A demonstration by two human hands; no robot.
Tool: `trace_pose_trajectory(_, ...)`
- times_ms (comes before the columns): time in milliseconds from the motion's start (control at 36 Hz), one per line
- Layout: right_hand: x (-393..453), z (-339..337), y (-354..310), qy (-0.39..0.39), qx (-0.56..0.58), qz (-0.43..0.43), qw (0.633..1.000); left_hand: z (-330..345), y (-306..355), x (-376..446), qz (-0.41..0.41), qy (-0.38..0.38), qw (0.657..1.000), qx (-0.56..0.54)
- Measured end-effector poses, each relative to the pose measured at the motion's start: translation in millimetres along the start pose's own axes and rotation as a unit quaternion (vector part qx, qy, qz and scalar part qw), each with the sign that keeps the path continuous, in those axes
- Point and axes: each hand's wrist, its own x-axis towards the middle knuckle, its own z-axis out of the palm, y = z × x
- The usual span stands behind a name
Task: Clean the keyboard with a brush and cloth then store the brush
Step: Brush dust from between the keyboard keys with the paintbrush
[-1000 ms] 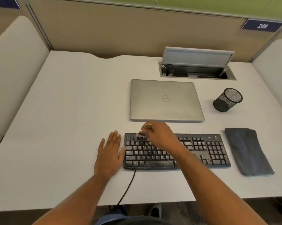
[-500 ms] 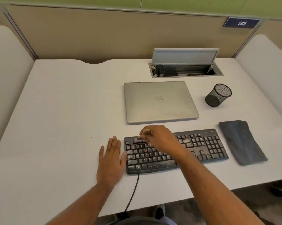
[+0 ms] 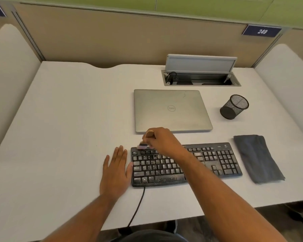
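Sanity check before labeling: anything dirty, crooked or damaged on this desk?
The keyboard is speckled with pale crumbs, thickest on its left half and space bar. It also sits slightly crooked to the desk edge. No damage visible.

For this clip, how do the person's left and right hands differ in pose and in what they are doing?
The left hand lies flat on the desk with fingers straight, beside the keyboard's left end; the right hand is curled.
The left hand holds nothing; the right hand grips a brush at the keyboard's top-left keys.
Both are bare.
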Motion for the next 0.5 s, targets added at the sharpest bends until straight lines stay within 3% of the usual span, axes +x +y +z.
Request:
trace_pose_trajectory(222, -0.5, -28.9, 31.6, -0.017, -0.116, 0.035, 0.993, -2.2, 1.6, -0.8, -0.006, 0.001, 1.0, -0.015)
trace_pose_trajectory(417, 10.2, -22.8, 21.1, -0.017, 0.017, 0.008, 1.0, -0.9, 1.0, -0.1, -0.009, -0.003, 1.0, -0.026)
trace_pose_trajectory(500, 13.8, -11.1, 13.8, -0.042, -0.001, -0.008, 0.999, -0.9, 0.5, 0.4, -0.012, 0.0, 0.999, -0.036)
